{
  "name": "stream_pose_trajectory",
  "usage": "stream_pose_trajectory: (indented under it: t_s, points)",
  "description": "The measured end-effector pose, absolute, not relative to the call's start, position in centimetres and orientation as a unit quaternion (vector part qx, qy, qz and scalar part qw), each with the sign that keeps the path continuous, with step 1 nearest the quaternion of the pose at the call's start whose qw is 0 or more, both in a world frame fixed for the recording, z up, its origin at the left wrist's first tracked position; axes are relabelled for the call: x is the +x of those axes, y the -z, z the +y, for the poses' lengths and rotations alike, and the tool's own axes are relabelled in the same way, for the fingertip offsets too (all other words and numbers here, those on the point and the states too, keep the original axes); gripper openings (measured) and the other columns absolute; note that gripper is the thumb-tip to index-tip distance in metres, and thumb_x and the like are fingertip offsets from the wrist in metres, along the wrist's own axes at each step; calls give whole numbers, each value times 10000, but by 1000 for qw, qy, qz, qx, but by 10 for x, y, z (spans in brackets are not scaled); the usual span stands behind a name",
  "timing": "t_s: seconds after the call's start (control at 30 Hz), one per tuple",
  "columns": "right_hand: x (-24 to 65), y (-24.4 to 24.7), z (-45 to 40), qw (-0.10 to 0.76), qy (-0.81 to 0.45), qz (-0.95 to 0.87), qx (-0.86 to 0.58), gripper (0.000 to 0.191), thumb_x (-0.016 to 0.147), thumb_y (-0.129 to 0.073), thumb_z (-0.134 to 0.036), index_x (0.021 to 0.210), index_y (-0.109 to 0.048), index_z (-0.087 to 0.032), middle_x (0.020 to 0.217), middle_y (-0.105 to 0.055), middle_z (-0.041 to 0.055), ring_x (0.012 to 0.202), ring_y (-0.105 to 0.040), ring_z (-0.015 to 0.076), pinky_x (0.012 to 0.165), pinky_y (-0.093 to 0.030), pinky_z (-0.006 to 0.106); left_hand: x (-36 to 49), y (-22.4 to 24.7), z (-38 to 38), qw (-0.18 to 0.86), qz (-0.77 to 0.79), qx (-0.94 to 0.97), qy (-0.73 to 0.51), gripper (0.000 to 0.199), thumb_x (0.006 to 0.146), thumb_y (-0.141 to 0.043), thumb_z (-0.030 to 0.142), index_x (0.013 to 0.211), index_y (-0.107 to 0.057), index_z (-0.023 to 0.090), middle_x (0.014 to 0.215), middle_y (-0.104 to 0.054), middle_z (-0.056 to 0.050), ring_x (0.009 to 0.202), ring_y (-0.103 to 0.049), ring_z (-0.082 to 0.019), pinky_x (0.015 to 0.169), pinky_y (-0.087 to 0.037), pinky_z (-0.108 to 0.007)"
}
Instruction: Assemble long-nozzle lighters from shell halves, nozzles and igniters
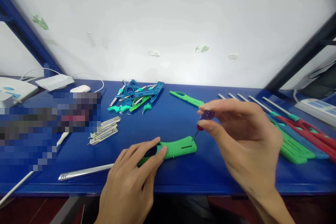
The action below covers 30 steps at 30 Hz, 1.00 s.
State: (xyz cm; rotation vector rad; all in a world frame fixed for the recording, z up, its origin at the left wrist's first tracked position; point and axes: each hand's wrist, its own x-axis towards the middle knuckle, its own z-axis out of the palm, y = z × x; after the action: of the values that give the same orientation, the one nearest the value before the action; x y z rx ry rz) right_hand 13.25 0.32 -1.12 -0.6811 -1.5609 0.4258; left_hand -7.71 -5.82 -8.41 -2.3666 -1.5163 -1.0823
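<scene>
On the blue table a green long-necked gas lighter (178,148) lies flat, its metal tube pointing left. My left hand (131,173) presses over its trigger end, fingers and thumb closed round the grip. Between thumb and fingertips, my right hand (244,143) pinches a small screwdriver (207,114) with a dark purple and red handle. Its shaft slants down to a small hole at the right end of the lighter's handle; the tip seems to be touching there. Behind the lighter lies a green handle half (187,98).
Blue and green casing parts (141,92) are heaped at the back. Clear fuel tubes (105,131) lie left of centre. Several lighters (299,143), green, blue and red, rest at the right. A white cable (19,185) crosses the left side; a white wall (173,24) stands behind.
</scene>
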Motion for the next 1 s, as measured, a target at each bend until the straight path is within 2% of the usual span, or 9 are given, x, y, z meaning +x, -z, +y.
stream_pose_trajectory:
  t_s: [0.1,0.23,0.33,0.43,0.6,0.7,0.77,0.83,1.0]
  points:
    - [135,11,6,621,-141,-702,-319,259,905,-776,-145,1090,-774,-326,1013,-680,-10,947,-648,171,811,-561,317,-77,84,-58,65,-503,-784,356,407,1003,-536,81,1313,-657,315,1371,-691,-14,1154,-662,-271,897,-533,-471]
    - [140,11,5,590,-177,-717,-326,262,1026,-614,-182,1150,-775,-347,1187,-733,-4,1048,-696,178,838,-579,309,-78,84,-59,63,-504,-786,353,413,995,-538,73,1310,-658,312,1372,-690,-14,1145,-664,-270,890,-533,-472]
    - [137,10,5,606,-232,-704,-290,257,964,-698,-139,1094,-771,-348,1020,-753,-36,919,-701,156,768,-592,292,-77,84,-58,67,-503,-782,362,407,994,-534,68,1296,-665,309,1359,-697,-16,1136,-667,-270,890,-531,-471]
    - [136,9,7,621,-188,-692,-317,230,888,-791,-141,1020,-786,-329,924,-684,-27,887,-643,159,765,-578,303,-76,83,-58,65,-505,-780,365,396,1002,-537,81,1296,-666,312,1356,-699,-17,1126,-668,-267,879,-535,-464]
    - [144,12,6,580,-226,-716,-315,296,1017,-624,-196,1213,-763,-368,1200,-723,16,1070,-683,212,800,-604,348,-77,83,-59,63,-506,-783,355,405,1002,-525,78,1304,-666,310,1357,-699,-27,1129,-670,-269,881,-543,-464]
    - [144,12,6,589,-210,-718,-304,277,976,-678,-138,1133,-780,-342,1006,-752,0,902,-690,181,742,-584,328,-77,83,-59,62,-507,-783,356,399,1002,-533,82,1300,-666,311,1357,-700,-29,1127,-674,-273,881,-545,-473]
    - [141,11,7,610,-148,-703,-334,215,917,-757,-128,1019,-793,-314,880,-691,-14,836,-627,157,734,-551,308,-76,83,-59,60,-505,-782,361,393,1004,-536,85,1296,-669,312,1356,-700,-30,1132,-673,-275,885,-546,-476]
    - [141,10,9,614,-105,-690,-367,199,896,-791,-153,1022,-797,-307,854,-627,-18,827,-589,144,764,-538,294,-76,83,-59,59,-505,-781,363,400,1001,-535,76,1293,-670,312,1353,-702,-29,1137,-672,-276,890,-547,-476]
    - [149,10,8,561,-214,-720,-348,321,1067,-556,-232,1328,-704,-345,1195,-732,12,1062,-697,163,853,-585,289,-77,83,-58,60,-506,-784,354,410,990,-542,68,1299,-668,307,1365,-695,-27,1149,-669,-278,893,-548,-473]
